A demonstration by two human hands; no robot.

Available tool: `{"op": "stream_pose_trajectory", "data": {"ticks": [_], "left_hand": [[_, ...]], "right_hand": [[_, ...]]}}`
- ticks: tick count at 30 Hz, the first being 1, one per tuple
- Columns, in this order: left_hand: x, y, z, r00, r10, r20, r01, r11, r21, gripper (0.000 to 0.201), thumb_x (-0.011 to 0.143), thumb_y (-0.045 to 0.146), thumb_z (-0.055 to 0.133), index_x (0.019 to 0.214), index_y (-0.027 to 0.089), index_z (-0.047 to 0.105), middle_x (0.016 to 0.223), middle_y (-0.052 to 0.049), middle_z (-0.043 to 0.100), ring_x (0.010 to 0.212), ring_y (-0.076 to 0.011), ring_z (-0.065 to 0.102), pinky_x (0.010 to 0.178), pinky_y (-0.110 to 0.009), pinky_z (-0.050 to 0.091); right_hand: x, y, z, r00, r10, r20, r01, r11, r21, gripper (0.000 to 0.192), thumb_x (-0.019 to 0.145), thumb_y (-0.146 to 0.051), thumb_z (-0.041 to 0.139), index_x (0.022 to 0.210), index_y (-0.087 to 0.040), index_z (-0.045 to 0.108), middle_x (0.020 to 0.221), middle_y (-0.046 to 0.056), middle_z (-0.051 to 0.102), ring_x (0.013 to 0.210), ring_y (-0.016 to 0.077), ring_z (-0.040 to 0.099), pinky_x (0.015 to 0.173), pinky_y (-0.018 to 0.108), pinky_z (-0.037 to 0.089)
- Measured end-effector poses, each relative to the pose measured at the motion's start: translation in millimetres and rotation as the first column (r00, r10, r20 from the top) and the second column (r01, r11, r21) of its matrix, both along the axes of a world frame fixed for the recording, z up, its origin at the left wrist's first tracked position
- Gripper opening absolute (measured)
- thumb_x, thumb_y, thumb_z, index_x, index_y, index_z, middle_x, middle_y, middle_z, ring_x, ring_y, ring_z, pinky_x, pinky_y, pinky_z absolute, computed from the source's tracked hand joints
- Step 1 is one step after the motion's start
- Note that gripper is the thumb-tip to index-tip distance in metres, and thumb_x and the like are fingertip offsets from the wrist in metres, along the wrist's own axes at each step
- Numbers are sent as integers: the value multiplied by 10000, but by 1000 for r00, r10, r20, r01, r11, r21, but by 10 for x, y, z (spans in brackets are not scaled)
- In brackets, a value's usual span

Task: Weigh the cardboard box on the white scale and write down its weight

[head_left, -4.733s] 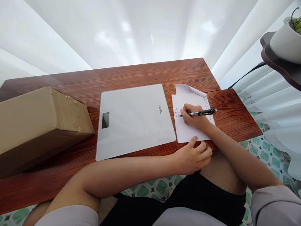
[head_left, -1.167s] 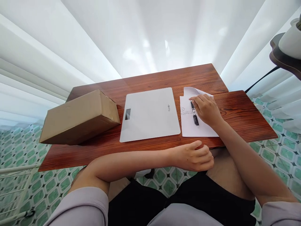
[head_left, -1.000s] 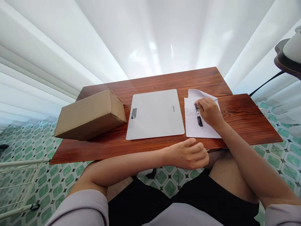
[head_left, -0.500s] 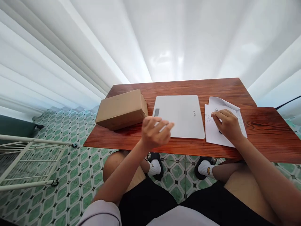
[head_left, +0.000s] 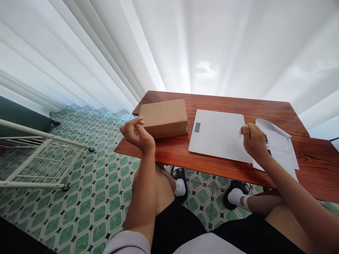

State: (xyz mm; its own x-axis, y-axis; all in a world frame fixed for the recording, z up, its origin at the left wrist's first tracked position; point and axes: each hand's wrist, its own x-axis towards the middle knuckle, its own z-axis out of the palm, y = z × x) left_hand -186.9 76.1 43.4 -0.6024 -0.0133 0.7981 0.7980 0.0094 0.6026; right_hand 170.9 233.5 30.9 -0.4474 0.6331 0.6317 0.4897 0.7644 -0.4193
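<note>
My left hand (head_left: 139,135) hovers in front of the left end of a brown cardboard box (head_left: 164,114). Its loosely curled fingers are apart and hold nothing. Above the right edge of a flat white scale (head_left: 217,134) with a small grey display is my right hand (head_left: 253,141), its fingers closed; what they hold, if anything, is hidden. Partly behind that hand lie white paper sheets (head_left: 282,155) with rows of small writing and a curled top edge. Dark patches show on the paper beside the hand, too covered to identify.
All of this rests on a reddish-brown wooden table (head_left: 169,155). White curtains (head_left: 212,42) hang behind it. A white wheeled metal rack (head_left: 50,158) stands on the green tiled floor (head_left: 106,183) at left. My knees and feet are under the table edge.
My left hand has moved left, from in front of the scale to the box's left end. My right hand has shifted toward the scale's right edge. The view has turned left.
</note>
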Motion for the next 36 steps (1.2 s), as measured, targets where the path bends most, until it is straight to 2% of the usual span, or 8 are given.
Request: {"op": "stream_pose_trajectory", "data": {"ticks": [3,7,9,12,15,19,27,36], "left_hand": [[-172,7,-87,980,-18,197,16,1000,14,380,786,171,447,1075,165,693,1007,-72,663,1007,-209,584,887,-325,475],[-345,22,-150,872,-225,434,178,973,148,492,807,197,468,1278,131,595,1269,-122,620,1205,-191,578,1063,-294,448],[-383,15,-157,755,-320,572,244,947,207,532,852,229,486,1372,130,540,1346,-140,588,1271,-195,556,1098,-297,435],[-381,-14,-142,604,-378,702,301,923,238,555,904,267,503,1451,169,497,1434,-125,551,1315,-206,541,1119,-311,427],[-343,-47,-107,546,-385,744,348,912,217,542,940,297,518,1471,189,501,1482,-105,532,1380,-213,500,1140,-305,415],[-294,-72,-67,518,-386,763,399,899,183,518,971,323,540,1473,200,518,1569,-75,458,1461,-224,419,1183,-315,387],[-230,-84,-68,517,-403,755,420,888,186,537,962,264,577,1482,155,505,1590,-73,433,1471,-208,403,1198,-288,369],[-200,-101,-82,470,-438,767,431,872,233,531,952,214,543,1481,191,511,1584,-37,440,1442,-203,432,1176,-290,399]], "right_hand": [[-375,-44,58,997,11,-70,-15,999,-48,364,1092,-331,272,772,-260,431,754,57,569,743,253,570,734,415,455],[-912,-119,78,970,81,-231,-133,966,-220,358,1074,-386,304,876,-240,565,910,89,663,896,259,637,844,429,517],[-1172,-160,85,949,126,-289,-219,922,-318,354,1055,-407,327,1061,-217,626,1128,126,688,1078,270,652,951,458,528],[-1512,-201,83,958,119,-262,-236,847,-476,457,1035,-462,367,1351,-199,568,1413,152,596,1343,287,546,1142,518,430],[-1764,-206,44,970,77,-230,-208,755,-622,594,1024,-570,395,1490,-212,482,1567,142,470,1458,310,438,1225,556,329],[-1946,-219,-34,969,67,-239,-222,669,-709,697,994,-716,404,1533,-277,449,1637,104,378,1482,340,405,1219,584,336],[-2068,-364,-23,963,142,-228,-264,657,-706,578,1016,-592,433,1480,-255,501,1519,100,534,1423,323,475,1198,546,368],[-2113,-412,-48,957,133,-259,-274,711,-647,480,1004,-465,418,1417,-242,520,1472,106,569,1385,312,507,1166,533,412]]}}
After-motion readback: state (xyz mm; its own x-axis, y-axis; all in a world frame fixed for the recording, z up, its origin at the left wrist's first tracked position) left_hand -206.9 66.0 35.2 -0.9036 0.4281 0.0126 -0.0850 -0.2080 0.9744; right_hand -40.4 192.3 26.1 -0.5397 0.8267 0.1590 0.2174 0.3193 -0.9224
